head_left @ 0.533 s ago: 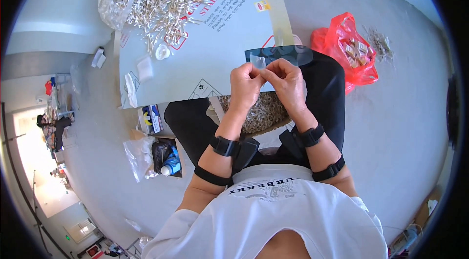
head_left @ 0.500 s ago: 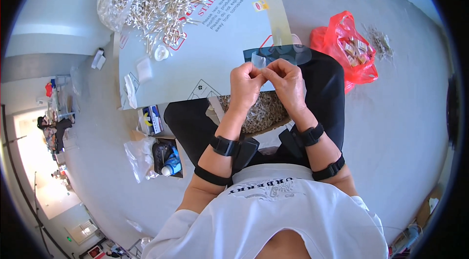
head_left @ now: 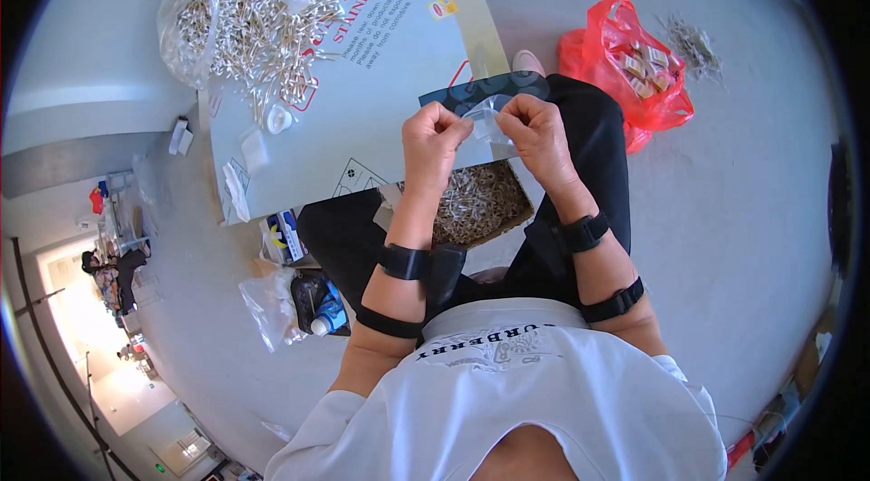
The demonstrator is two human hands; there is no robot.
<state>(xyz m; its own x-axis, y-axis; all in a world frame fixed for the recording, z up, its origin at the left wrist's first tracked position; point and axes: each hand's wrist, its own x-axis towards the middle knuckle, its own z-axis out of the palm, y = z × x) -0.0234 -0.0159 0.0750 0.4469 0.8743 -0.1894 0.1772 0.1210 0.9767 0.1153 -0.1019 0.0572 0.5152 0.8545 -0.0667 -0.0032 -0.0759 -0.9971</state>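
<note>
A: Both hands up over the lap now. Left hand and right hand each pinch the top edge of a small clear plastic bag.

B: Flimsy, slippery film, looks near weightless. Best held right at the mouth, either corner.

A: Box of small metal parts sits at six o'clock below it; red bag out at two.

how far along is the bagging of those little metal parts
Done: nothing finished shows that I can identify. In hand: the left hand and right hand pinch a small clear bag between them. Left: a boxful of parts on the lap and a big heap on the sheet.
</note>
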